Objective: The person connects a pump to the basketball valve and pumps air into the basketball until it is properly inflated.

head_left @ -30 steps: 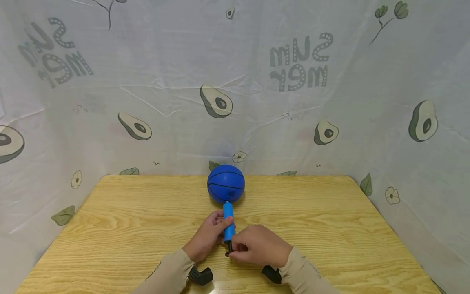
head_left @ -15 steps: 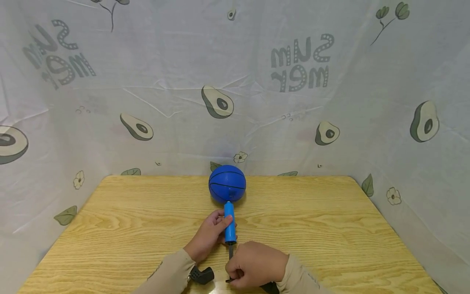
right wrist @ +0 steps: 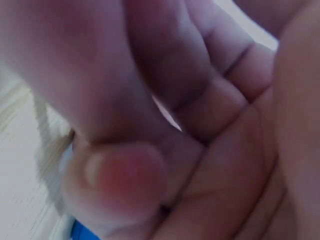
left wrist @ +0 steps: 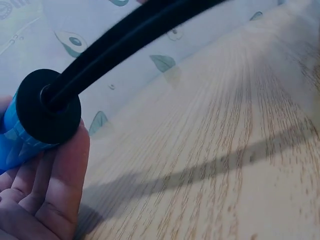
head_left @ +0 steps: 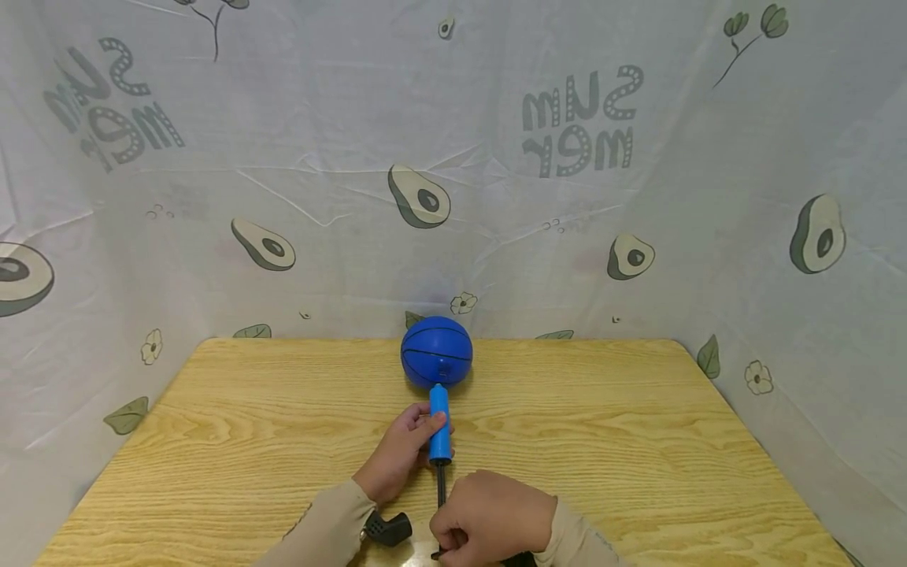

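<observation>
A blue hand pump [head_left: 439, 425] points away from me, its tip right at the near side of a blue ball [head_left: 435, 351] with black basketball lines. My left hand [head_left: 400, 453] grips the pump's barrel, thumb on top. In the left wrist view the black end cap [left wrist: 47, 125] faces the camera, and the black plunger rod [left wrist: 125, 42] runs far out of it. My right hand [head_left: 492, 516] holds the plunger's handle, mostly hidden under its curled fingers. The right wrist view is filled by those curled fingers [right wrist: 170, 55].
The ball stands near the back edge of a wood-grain table [head_left: 602, 425]. Behind and at both sides hangs a pale curtain [head_left: 340, 157] printed with avocados. A black wrist device [head_left: 388, 529] sits at the left sleeve [head_left: 326, 520].
My right hand has pulled the handle back toward me, so more of the plunger rod shows. The left hand and the ball have stayed nearly in place.
</observation>
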### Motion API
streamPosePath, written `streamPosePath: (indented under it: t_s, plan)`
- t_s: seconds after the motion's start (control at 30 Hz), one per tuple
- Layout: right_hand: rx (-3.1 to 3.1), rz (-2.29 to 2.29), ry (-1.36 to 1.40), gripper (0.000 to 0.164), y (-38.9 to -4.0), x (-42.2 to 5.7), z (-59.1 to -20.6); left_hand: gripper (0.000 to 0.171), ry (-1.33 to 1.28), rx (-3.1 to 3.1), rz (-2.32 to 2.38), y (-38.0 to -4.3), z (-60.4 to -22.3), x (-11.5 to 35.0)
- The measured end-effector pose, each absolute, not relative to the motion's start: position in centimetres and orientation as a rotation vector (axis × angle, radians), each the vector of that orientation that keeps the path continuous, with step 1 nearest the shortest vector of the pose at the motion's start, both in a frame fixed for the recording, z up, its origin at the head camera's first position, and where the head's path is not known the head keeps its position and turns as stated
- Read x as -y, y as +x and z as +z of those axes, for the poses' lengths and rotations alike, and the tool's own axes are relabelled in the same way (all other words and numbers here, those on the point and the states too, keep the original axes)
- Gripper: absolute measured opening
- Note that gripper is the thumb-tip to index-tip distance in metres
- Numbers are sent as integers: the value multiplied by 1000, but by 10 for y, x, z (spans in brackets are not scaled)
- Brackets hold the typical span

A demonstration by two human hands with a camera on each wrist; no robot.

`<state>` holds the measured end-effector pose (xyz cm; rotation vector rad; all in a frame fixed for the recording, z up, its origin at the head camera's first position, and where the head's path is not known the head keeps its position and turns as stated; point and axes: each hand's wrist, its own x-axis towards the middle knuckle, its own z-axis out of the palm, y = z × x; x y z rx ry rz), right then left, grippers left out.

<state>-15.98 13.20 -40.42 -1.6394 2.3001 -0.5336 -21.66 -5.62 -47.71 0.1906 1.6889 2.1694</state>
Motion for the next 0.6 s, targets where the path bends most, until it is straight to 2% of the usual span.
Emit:
streamPosePath:
  t_s: [0.27,0.4,0.6]
  plan:
    - [-2556,-745,-1328,28,-176,-141,-409,56,149,-1664,2192,-216,-474,56]
    - [-2647,-779,-1194,24,-183,-145,-412,57,160,-1700,2162,-215,-474,56]
    - [-2687,-681,-1273,22,-184,-145,-413,54,173,-1699,2136,-215,-477,56]
